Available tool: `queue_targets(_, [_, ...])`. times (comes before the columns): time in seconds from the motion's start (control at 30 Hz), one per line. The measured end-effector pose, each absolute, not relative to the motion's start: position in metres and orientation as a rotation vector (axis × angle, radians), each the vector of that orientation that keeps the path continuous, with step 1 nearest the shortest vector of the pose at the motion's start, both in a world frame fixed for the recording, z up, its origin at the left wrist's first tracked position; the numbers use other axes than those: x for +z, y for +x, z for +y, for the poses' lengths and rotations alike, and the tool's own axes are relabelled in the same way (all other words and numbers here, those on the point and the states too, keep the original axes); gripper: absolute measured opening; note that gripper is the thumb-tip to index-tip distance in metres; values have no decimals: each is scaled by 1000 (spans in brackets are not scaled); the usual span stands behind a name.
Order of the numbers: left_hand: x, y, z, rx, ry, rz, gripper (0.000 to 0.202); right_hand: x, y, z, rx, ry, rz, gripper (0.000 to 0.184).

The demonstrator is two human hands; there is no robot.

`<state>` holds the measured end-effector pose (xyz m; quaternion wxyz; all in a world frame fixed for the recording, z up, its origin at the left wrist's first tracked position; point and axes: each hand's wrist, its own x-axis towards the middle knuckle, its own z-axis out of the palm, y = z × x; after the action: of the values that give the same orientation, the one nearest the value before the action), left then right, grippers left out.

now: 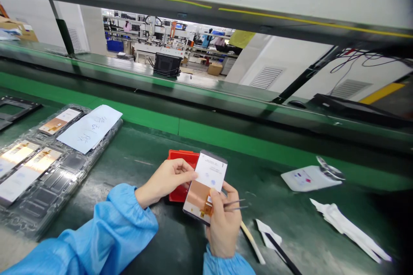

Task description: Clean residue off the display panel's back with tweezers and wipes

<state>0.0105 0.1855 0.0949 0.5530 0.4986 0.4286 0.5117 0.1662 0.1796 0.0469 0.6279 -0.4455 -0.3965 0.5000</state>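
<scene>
A phone display panel (210,171) is held tilted in front of me, its back showing white film, a copper-coloured area and a small orange flex circuit. My right hand (224,219) grips its right edge, thumb lying over the copper part. Metal tweezers (237,204) also stick out from between the fingers of that hand. At the panel's left edge, my left hand (169,180) is closed in a pinch, thumb tip against the white film. Behind the panel and left fingers is a red plastic box (177,154), partly hidden.
On the left, a clear plastic tray (61,189) carries several similar panels and a handwritten paper (92,128). To the right lie a white dispenser bottle (309,177), a crumpled white cloth (348,230), a black-handled tool (280,251) and a cream-coloured stick (252,242).
</scene>
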Motion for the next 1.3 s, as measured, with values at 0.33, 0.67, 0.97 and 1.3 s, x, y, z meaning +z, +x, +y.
queue_targets(0.33, [104,9,177,1224,1691,1332,16,46,165,179,1140,-1015,-935,46])
queue_targets(0.67, [100,11,179,1149,1869,1360,14,44,167,179,1138,-1015,-939,47])
queue_targets(0.97, [108,2,178,1159,1806,1308,17,53,166,180,1140,-1031,-884,48])
queue_targets(1.3, [100,4,186,1246,1561,1221,16,59,165,180,1206,-1047,-859,48])
